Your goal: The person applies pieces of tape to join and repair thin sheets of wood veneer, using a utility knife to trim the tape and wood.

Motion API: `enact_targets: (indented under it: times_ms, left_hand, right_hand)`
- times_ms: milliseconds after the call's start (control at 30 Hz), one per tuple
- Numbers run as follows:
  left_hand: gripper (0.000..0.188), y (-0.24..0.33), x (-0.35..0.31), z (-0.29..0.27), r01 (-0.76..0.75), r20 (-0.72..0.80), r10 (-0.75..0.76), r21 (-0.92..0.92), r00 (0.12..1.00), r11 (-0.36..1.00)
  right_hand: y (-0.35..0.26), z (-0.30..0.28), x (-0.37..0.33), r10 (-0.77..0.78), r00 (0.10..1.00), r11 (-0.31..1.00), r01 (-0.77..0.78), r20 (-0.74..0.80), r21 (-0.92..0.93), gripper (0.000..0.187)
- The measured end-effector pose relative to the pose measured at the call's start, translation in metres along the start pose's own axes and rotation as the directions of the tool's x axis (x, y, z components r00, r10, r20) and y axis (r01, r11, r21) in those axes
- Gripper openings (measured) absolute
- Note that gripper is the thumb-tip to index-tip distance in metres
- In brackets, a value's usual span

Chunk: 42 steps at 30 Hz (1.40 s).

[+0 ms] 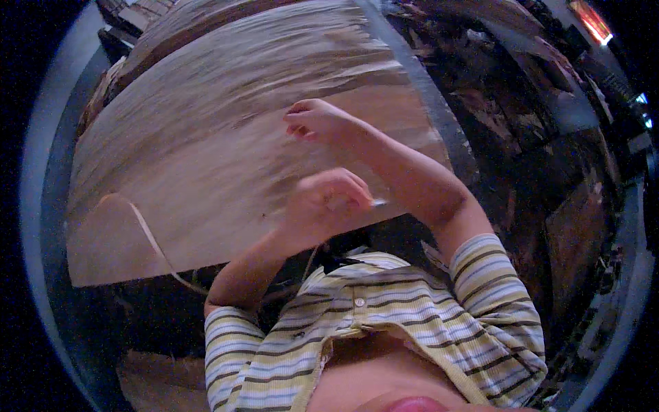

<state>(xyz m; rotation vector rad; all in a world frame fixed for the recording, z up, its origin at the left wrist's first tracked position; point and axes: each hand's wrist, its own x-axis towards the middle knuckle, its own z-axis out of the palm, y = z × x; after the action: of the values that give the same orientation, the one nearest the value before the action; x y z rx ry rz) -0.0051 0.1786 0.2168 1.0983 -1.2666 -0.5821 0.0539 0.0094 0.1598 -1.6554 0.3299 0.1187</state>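
Sheet [171, 165], broad, tan, streaky-grained, curled fingers [301, 108] over it

The left camera on your head looks down and forward, with a wide view bending at the rim. Your striped shirt [384, 302] is very near below it; beyond, the view takes the pale sheet [185, 158] from its near left corner to its right edge.

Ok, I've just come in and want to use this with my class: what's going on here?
A person in a striped shirt has both hands over a broad tan sheet with wood-like grain. The blurred left hand is near the close edge, a small pale thing at its fingers. The right hand is curled farther out; contact is unclear. A thin pale strip crosses the edge at left.
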Motion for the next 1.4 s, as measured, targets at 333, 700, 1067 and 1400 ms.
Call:
enact_targets:
  times_ms: [333,700,1067,1400]
  left_hand:
    - [0.006,-0.059,-0.001,-0.039,0.233,-0.638,-0.261,-0.131,0.724,0.964]
    - [0.020,-0.093,0.030,-0.028,0.229,-0.680,0.022,0.277,0.733,0.933]
    - [0.022,-0.153,-0.048,-0.090,0.548,-0.486,-0.274,0.804,0.830,0.232]
    - [0.043,-0.251,0.071,-0.158,0.232,-0.277,0.188,0.945,0.942,0.230]
  right_hand:
    - [0.019,-0.001,-0.127,-0.321,0.947,0.947,0.320,0.022,0.014,0.020]
    - [0.062,-0.063,-0.089,-0.712,0.692,0.485,0.362,-0.119,-0.796,0.020]
    - [0.053,-0.126,-0.042,-0.068,0.972,0.997,0.074,-0.223,0.017,0.016]
    - [0.074,-0.097,0.026,0.175,0.942,0.927,-0.059,-0.287,0.371,0.018]
